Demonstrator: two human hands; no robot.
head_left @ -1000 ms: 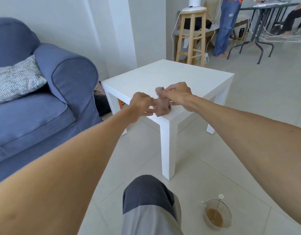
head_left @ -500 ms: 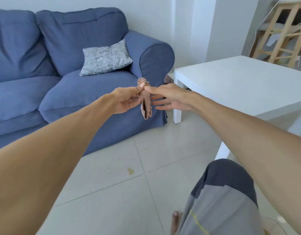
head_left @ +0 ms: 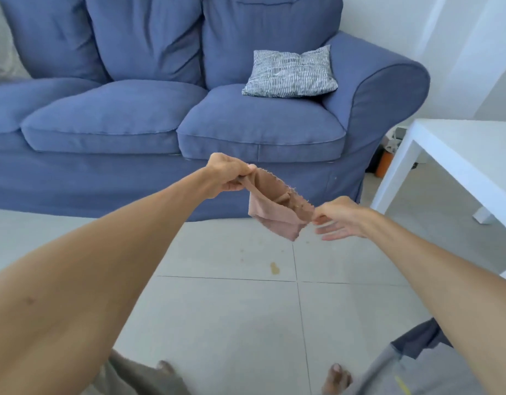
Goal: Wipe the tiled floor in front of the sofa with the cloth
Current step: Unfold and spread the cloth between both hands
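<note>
A small tan-pink cloth [head_left: 277,206] hangs stretched in the air between my two hands, above the pale tiled floor [head_left: 223,315]. My left hand [head_left: 227,173] grips its upper left corner in a closed fist. My right hand [head_left: 338,218] pinches its lower right corner with thumb and forefinger, the other fingers spread. Directly behind the cloth stands the blue sofa [head_left: 189,118]. A small yellowish-brown stain [head_left: 274,267] sits on the tile below the cloth, with a few fainter specks to its left.
A striped grey cushion [head_left: 291,71] lies on the sofa's right seat. A white side table [head_left: 460,155] stands at the right, with an orange object behind its leg. My bare feet and knees show at the bottom edge.
My view has swung left from the white table to face the sofa. The cloth, picked off the table and held bunched half a second ago, is now pulled open between both hands.
</note>
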